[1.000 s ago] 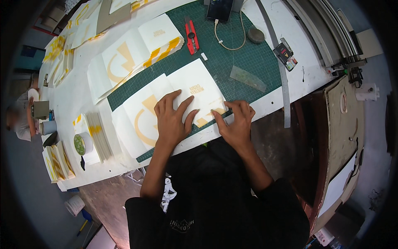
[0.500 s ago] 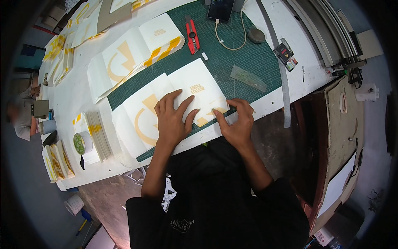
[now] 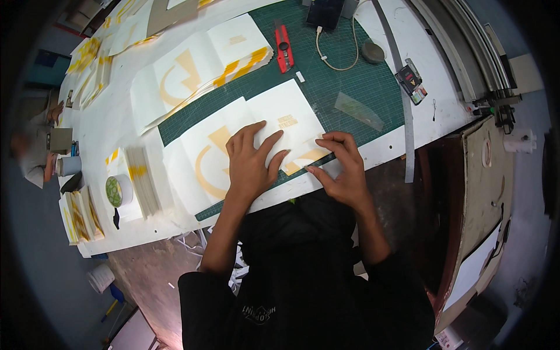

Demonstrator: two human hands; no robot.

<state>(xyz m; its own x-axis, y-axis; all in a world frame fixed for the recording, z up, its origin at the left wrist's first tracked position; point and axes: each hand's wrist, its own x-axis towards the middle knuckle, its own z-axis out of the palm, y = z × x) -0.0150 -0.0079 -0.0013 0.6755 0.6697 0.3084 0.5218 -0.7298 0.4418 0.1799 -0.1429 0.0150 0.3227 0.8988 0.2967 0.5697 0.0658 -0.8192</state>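
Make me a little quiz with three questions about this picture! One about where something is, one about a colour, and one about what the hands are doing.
1. Where does the red utility knife lie?
A. on the green cutting mat
B. on the floor
C. in the right hand

2. What colour are the shapes on the white sheet under the hands?
A. blue
B. yellow-orange
C. purple

3. How is the left hand placed?
A. closed in a fist in the air
B. holding the tape roll
C. spread flat on the sheet

Answers:
1. A, the knife rests on the mat's far part, apart from both hands.
2. B, a curved shape and blocks show in yellow-orange.
3. C, its fingers are fanned out and pressed on the paper, while the right hand rests at the sheet's near right edge.
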